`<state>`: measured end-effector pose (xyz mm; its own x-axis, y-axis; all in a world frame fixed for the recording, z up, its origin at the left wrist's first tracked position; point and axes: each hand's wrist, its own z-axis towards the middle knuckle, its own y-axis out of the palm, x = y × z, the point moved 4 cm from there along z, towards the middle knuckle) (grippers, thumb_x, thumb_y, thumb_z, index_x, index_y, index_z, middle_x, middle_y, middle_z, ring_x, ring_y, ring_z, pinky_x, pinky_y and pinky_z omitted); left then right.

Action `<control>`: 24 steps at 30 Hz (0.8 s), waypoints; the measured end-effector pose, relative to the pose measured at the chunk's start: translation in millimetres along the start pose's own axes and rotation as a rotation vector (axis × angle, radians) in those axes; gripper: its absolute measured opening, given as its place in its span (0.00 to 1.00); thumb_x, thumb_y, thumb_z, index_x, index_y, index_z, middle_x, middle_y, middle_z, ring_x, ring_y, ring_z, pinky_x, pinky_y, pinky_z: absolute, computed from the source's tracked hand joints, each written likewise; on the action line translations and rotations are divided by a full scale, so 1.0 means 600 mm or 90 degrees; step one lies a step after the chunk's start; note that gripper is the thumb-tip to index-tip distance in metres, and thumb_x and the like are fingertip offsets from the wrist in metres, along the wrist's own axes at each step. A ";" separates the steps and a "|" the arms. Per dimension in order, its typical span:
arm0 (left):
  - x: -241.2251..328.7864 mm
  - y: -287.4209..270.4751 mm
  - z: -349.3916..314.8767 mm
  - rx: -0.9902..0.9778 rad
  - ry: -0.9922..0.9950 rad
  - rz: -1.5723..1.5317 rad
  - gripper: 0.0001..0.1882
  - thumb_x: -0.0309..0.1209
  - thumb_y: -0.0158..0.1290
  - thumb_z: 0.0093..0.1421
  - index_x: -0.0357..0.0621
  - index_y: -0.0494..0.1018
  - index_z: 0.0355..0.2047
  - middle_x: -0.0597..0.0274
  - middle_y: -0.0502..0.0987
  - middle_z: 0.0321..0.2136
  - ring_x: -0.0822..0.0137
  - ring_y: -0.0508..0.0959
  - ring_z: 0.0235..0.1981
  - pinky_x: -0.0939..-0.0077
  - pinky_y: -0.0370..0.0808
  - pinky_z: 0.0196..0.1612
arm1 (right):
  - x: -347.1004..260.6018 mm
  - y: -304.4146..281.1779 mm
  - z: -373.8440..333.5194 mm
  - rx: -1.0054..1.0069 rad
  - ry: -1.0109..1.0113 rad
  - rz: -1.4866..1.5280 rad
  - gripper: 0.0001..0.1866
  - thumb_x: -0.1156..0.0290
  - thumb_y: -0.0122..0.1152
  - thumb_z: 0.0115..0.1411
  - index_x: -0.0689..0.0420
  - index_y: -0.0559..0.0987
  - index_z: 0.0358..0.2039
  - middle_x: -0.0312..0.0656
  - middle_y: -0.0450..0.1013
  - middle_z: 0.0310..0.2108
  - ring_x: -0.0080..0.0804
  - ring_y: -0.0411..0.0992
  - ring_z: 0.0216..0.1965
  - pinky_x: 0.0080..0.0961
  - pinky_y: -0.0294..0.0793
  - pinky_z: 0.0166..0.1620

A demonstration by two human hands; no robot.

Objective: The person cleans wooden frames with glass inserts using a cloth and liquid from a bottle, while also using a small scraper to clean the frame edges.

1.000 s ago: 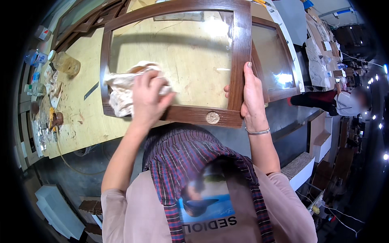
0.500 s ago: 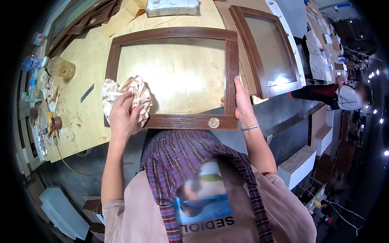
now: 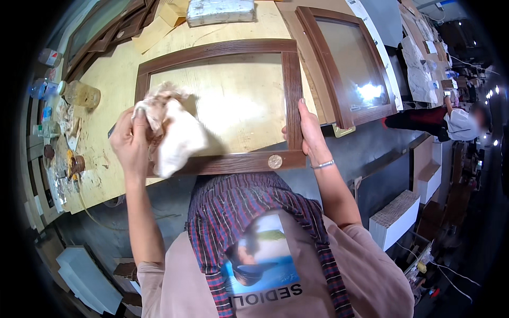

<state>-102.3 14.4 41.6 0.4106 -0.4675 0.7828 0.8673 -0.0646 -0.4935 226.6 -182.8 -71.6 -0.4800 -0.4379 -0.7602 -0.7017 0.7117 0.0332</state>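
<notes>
My left hand [image 3: 130, 140] pinches a crumpled whitish rag [image 3: 181, 139] with brownish stains. The rag hangs over the lower left part of a dark brown wooden frame [image 3: 293, 95] and hides that corner. A see-through pane fills the frame, with the pale board showing behind it. My right hand [image 3: 312, 131] grips the frame's right side, thumb on the near face and fingertips curling round the inner edge. On the bottom rail, towards the right, is a round, light-coloured disc [image 3: 274, 161].
The frame rests over a pale wooden worktop [image 3: 106, 180]. Jars and bottles [image 3: 84, 94] crowd its left edge. Stacked brown frames [image 3: 108, 34] lie at the far left, a wrapped block [image 3: 220, 11] at the back. Another glazed frame [image 3: 350, 69] lies right. A person [image 3: 461, 124] stands farther right.
My left hand has moved left and turned, and the rag has opened out into a hanging, blurred fold. The frame and my right hand sit slightly farther left in view.
</notes>
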 end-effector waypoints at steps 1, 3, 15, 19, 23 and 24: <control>0.007 0.024 -0.013 -0.042 -0.154 -0.155 0.10 0.27 0.51 0.64 0.30 0.77 0.33 0.63 0.77 0.26 0.76 0.72 0.24 0.79 0.69 0.29 | -0.009 0.004 -0.012 -0.017 -0.004 0.010 0.32 0.39 0.44 0.65 0.62 0.71 0.34 0.48 0.73 0.20 0.34 0.72 0.17 0.28 0.73 0.20; 0.027 0.099 -0.040 -0.172 -0.095 -0.107 0.07 0.22 0.51 0.59 0.33 0.75 0.37 0.61 0.75 0.25 0.73 0.74 0.26 0.76 0.70 0.29 | -0.031 0.012 -0.041 -0.036 -0.021 0.033 0.32 0.40 0.44 0.66 0.62 0.72 0.35 0.47 0.74 0.21 0.33 0.73 0.19 0.28 0.74 0.21; 0.135 0.344 0.026 -0.221 0.313 -0.010 0.13 0.22 0.58 0.44 0.42 0.78 0.33 0.55 0.79 0.34 0.52 0.77 0.37 0.63 0.75 0.40 | -0.059 0.057 -0.095 -0.087 -0.095 0.018 0.29 0.46 0.45 0.68 0.65 0.76 0.41 0.41 0.75 0.26 0.25 0.72 0.20 0.22 0.73 0.22; 0.151 0.275 -0.150 -0.450 0.294 -0.049 0.15 0.21 0.57 0.42 0.42 0.79 0.34 0.56 0.79 0.31 0.53 0.77 0.33 0.63 0.76 0.36 | -0.019 0.021 -0.043 -0.016 -0.201 0.010 0.29 0.48 0.46 0.68 0.66 0.76 0.36 0.41 0.74 0.24 0.28 0.71 0.20 0.26 0.71 0.25; 0.094 0.170 -0.185 -0.543 -0.149 -0.198 0.10 0.22 0.55 0.54 0.37 0.81 0.37 0.56 0.81 0.40 0.62 0.78 0.42 0.71 0.73 0.48 | -0.014 0.002 -0.023 -0.029 -0.043 -0.060 0.33 0.46 0.43 0.68 0.70 0.77 0.32 0.47 0.75 0.22 0.31 0.72 0.23 0.32 0.72 0.31; 0.096 0.143 -0.164 -0.469 -0.125 -0.202 0.11 0.24 0.55 0.54 0.37 0.81 0.39 0.55 0.80 0.43 0.61 0.77 0.45 0.70 0.71 0.51 | -0.004 -0.013 0.006 -0.003 -0.110 -0.155 0.34 0.45 0.43 0.68 0.70 0.76 0.29 0.47 0.74 0.21 0.32 0.72 0.22 0.33 0.72 0.30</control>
<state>-32.1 -104.9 7.3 0.2783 -0.1709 0.9452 0.5718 -0.7612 -0.3060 234.9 -185.1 -72.3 -0.2007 -0.4948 -0.8455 -0.7879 0.5944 -0.1608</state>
